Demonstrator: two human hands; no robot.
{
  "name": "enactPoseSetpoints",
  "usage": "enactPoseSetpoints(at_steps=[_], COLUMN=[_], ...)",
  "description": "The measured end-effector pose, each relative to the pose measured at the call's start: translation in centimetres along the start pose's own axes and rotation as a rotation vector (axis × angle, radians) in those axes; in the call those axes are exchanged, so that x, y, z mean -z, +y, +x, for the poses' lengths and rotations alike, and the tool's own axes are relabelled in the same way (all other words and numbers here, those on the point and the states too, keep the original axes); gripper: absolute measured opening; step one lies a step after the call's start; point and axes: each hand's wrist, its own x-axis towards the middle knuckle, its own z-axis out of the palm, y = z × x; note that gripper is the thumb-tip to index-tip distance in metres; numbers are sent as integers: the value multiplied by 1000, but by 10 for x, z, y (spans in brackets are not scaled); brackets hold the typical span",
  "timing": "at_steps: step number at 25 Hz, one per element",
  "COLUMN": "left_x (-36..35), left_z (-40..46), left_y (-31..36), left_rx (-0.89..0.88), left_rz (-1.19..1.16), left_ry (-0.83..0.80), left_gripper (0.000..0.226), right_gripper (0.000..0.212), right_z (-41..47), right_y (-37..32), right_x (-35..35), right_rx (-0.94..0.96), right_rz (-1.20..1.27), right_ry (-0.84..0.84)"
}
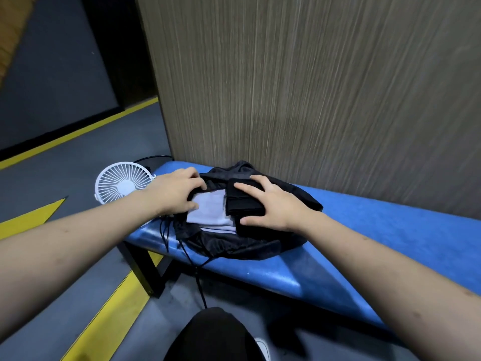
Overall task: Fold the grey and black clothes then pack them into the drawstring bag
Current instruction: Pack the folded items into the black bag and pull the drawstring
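We look down on a blue padded bench (351, 230) set against a wood-grain panel (312, 87). A black drawstring bag (234, 248) lies on the bench near its left end, its mouth held open toward us. Inside the opening we see the folded grey garment (210, 212), lying flat. The left hand (177, 191) grips the far-left rim of the bag's mouth, fingers curled over the fabric edge and thumb resting on the grey garment. The right hand (270, 204) holds the folded black garment (243, 201), fingers spread over its top and thumb hooked under its near edge; the garment sits at the right side of the opening, partly over the grey one and touching it. The bag's black cords (197, 277) trail off the bench's front edge toward the floor. A small white fan (122, 181) stands just beyond the bench's left end, behind the left wrist. Yellow lines (104, 321) cross the grey floor (65, 269). A dark-clothed knee (210, 334) appears at the bottom.
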Motion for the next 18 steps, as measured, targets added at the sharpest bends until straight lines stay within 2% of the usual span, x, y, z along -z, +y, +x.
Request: enactPoseSetpoints(at_steps=[2, 5, 9, 18], left_x=[-2, -2, 19, 86], left_z=[-1, -2, -2, 4], left_y=[1, 0, 0, 7], left_rx=[26, 92, 143, 299], left_rz=[-2, -116, -188, -762], left_ry=[27, 132, 265, 469], left_gripper=[43, 29, 22, 18], right_gripper=[94, 102, 103, 102], right_z=[-1, -1, -1, -3], right_y=[-2, -1, 0, -3], right_x=[-2, -6, -8, -7], right_rx=[19, 28, 42, 49], right_rz=[-25, -66, -109, -145], right_ry=[3, 14, 32, 29])
